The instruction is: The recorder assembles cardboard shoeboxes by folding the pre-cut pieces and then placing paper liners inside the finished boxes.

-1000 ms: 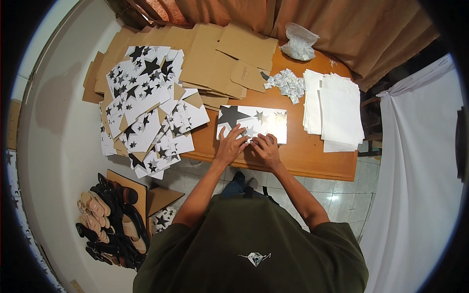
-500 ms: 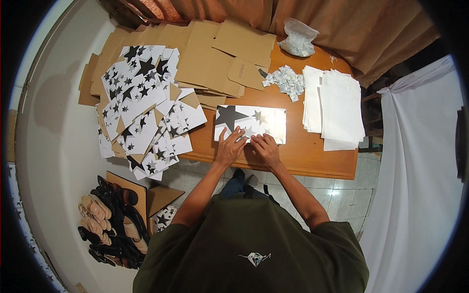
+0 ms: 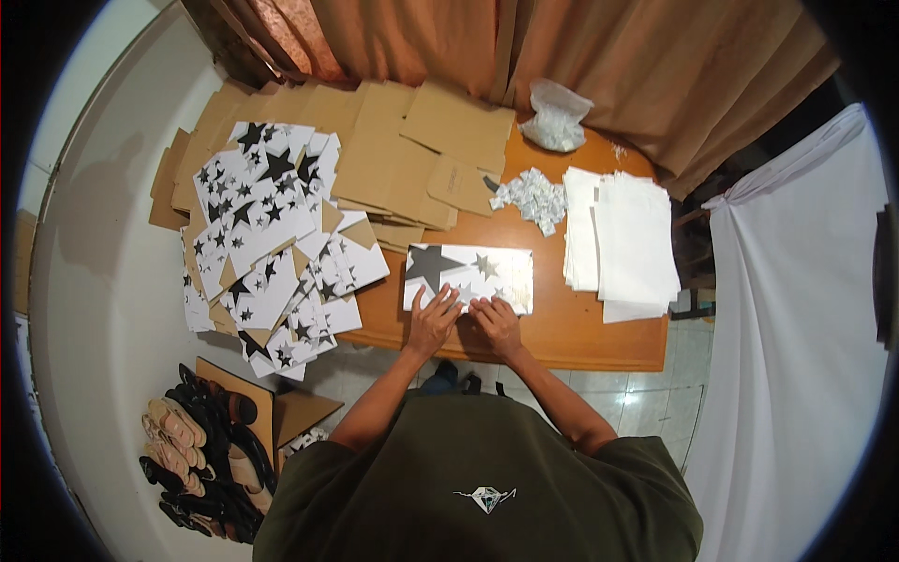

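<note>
Both hands on the box! Left hand and right hand sit side by side, fingertips on the near edge of the white star-printed box; whether they clamp it or merely press, I cannot tell. The box lies flat near the front of the wooden table. Crowding it on the left, a messy pile of star-printed card; behind that, flat brown cardboard. Beyond the box's far side, a heap of small sachets, then a clear plastic bag; to the right, white paper sheets. Down on the lower left, a cluster of shoes. And the pose: palms down, fingers slightly spread, forearms angling inward from the body, elbows wide.
</note>
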Motion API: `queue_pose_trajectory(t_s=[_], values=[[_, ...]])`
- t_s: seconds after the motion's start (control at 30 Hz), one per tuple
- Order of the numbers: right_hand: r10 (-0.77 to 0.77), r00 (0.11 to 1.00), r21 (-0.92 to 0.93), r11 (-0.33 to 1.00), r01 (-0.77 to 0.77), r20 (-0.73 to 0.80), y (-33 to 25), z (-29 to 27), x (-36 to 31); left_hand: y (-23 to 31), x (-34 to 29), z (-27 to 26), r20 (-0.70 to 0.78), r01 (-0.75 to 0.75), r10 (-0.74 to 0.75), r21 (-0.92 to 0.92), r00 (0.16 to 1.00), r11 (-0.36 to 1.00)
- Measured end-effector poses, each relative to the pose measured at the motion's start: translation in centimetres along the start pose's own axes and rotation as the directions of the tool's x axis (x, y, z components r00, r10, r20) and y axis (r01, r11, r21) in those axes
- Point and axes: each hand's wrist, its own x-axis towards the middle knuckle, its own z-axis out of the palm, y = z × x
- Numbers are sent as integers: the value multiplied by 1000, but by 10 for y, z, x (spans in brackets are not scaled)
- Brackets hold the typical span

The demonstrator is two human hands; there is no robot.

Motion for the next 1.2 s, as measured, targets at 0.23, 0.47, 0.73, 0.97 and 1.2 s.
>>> queue_pose_trajectory(t_s=[0.23,0.47,0.73,0.97,1.2], values=[[0,999,79,997,-4,53,-3,-21,10,-2,2,-21,109,1,5,-58,994,998],[589,808,-133,800,-585,-8,0,-63,-1,6,6,-71,166,290,-299,72,940,954],[641,756,311,698,-645,128,23,-39,-20,-19,-9,-48,230,537,-490,-239,841,809],[638,770,364,721,-589,-19,34,-67,4,-4,22,-59,58,476,-478,-256,877,842],[666,721,513,694,-505,-190,59,-98,47,89,87,-51,138,485,-866,-864,480,131]])
